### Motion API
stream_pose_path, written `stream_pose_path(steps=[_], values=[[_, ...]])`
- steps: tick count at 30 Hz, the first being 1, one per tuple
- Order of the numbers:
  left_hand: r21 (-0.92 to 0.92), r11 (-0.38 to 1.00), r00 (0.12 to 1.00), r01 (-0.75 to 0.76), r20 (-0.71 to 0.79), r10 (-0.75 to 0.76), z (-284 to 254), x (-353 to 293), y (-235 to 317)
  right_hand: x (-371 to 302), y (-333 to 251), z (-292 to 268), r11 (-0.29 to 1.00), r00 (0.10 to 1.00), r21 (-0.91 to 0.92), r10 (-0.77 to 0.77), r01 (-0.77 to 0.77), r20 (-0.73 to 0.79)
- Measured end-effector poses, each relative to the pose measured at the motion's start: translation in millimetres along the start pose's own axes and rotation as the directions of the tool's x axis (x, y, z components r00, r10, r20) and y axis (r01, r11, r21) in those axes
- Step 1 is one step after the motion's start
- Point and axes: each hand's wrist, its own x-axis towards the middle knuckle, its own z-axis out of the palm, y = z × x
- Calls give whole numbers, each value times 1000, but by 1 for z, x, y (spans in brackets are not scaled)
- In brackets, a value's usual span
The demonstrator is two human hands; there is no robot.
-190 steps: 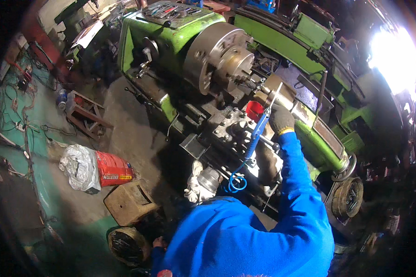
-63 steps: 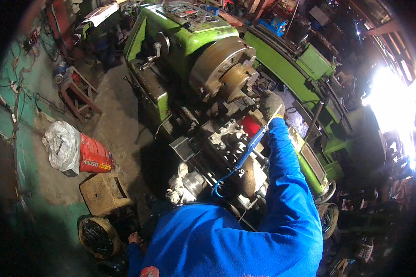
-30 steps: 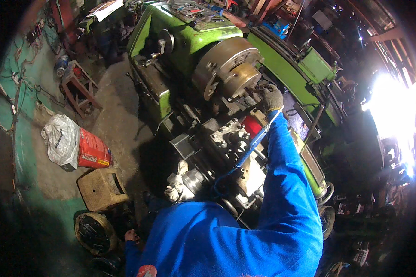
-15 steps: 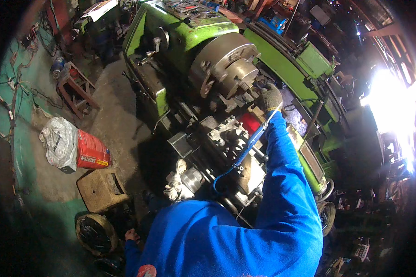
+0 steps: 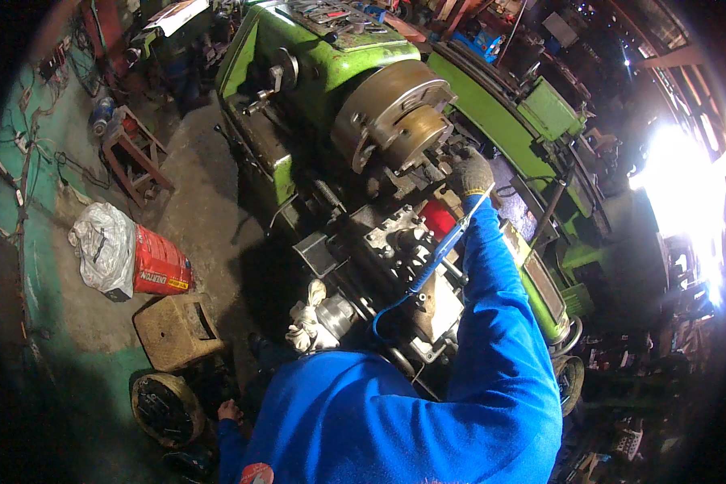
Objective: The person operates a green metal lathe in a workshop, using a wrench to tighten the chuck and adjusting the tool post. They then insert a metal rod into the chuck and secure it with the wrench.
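My right hand (image 5: pixel 471 173), in a grey knit glove, reaches in beside the front of the lathe chuck (image 5: pixel 391 105). Its fingers look curled, but whatever they may hold is hidden in shadow. A round metal workpiece (image 5: pixel 419 134) juts from the chuck jaws, just left of the glove. Across my right wrist lies the thin metal tip of a blue tool (image 5: pixel 442 253), whose blue hose loops down over the carriage. My bare left hand (image 5: pixel 230 411) hangs low at the left, away from the machine; its fingers are too small and dark to read.
The tool post (image 5: pixel 399 234) and carriage handles lie under my right forearm. Beside me at left are a beige stool (image 5: pixel 177 331), a round bin (image 5: pixel 168 407) and a red-and-white sack (image 5: pixel 137 254). Hand tools lie on the green headstock (image 5: pixel 363 60).
My right hand has drawn back slightly from the workpiece, towards me. The chuck and workpiece look browner than before. My left hand stays where it was.
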Motion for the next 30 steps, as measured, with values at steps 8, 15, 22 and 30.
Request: stream_pose_path(steps=[8,15,22,30], values=[[91,996,998,-20,-61,25,16,-13,3,27,52,37,927,937,-141,-349,347,13],[132,990,994,-40,-96,53,18,-24,5,3,7,8,991,990,-33,-124,126,70],[79,996,996,38,-89,-31,13,-18,7,4,10,7,980,985,-128,-140,152,100],[173,985,991,7,-133,17,13,-22,1,4,5,12,973,981,-137,-174,184,85]])
